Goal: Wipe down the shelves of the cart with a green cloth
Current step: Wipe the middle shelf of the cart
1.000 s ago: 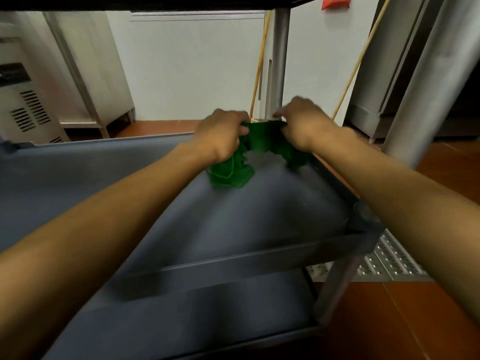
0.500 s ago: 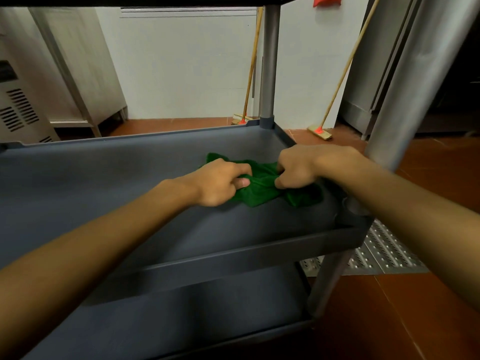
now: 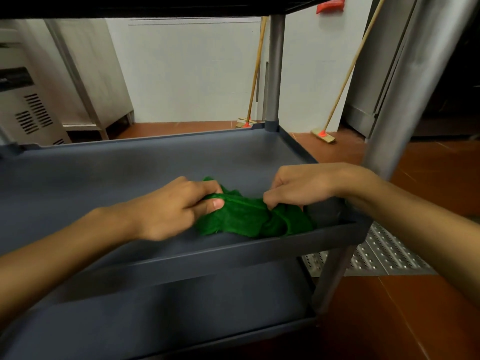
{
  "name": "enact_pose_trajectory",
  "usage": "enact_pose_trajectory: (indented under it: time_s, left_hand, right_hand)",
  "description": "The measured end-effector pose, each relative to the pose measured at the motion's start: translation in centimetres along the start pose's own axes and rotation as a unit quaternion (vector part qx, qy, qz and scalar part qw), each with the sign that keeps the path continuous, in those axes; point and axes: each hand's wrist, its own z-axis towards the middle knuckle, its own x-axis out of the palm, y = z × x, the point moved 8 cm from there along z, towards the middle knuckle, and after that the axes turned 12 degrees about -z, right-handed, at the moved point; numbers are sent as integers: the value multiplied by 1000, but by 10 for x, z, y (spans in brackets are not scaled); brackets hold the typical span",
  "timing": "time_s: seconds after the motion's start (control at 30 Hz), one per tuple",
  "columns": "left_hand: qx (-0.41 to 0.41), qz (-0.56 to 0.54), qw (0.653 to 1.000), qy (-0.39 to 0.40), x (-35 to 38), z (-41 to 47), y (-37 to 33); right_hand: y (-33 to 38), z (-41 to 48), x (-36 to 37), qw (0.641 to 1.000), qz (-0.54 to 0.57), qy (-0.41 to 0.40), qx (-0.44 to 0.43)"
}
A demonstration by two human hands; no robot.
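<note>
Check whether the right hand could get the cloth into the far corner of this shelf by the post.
Probably yes: bare shelf lies between the right hand, gripping the green cloth, and the post.

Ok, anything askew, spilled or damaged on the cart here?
Nothing stands out. The left hand and right hand grip the bunched cloth on the middle shelf, near its front right corner. No spill or damage shows.

You are in a commercial kitchen's back area; stainless-steel cabinets (image 3: 109,81) and a vented machine (image 3: 28,113) stand by the white wall (image 3: 181,74); red floor tiles (image 3: 428,172) meet a perforated metal grate (image 3: 384,255); brooms (image 3: 323,135) lean on that wall.
</note>
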Motion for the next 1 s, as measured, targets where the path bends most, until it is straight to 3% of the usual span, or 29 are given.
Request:
enact_pose_trajectory:
  time_s: [0.23, 0.43, 0.7, 0.83, 1.0]
  left_hand:
    - [-4, 1, 999, -53, -26, -24, -3]
    - [-3, 21, 985, -173, -86, -49, 10]
    - [-17, 105, 962, -250, -150, -86, 23]
    - [-43, 138, 956, -254, -159, -104, 42]
    - [-87, 155, 971, -159, -110, -136, 72]
  right_hand:
    - [31, -1, -3, 998, 50, 16, -24]
    - [75, -1, -57, 981, 44, -145, -119]
    - [138, 18, -91, 941, 80, -255, -206]
    - [157, 41, -80, 942, 83, -256, -203]
    - [164, 61, -20, 961, -17, -190, -201]
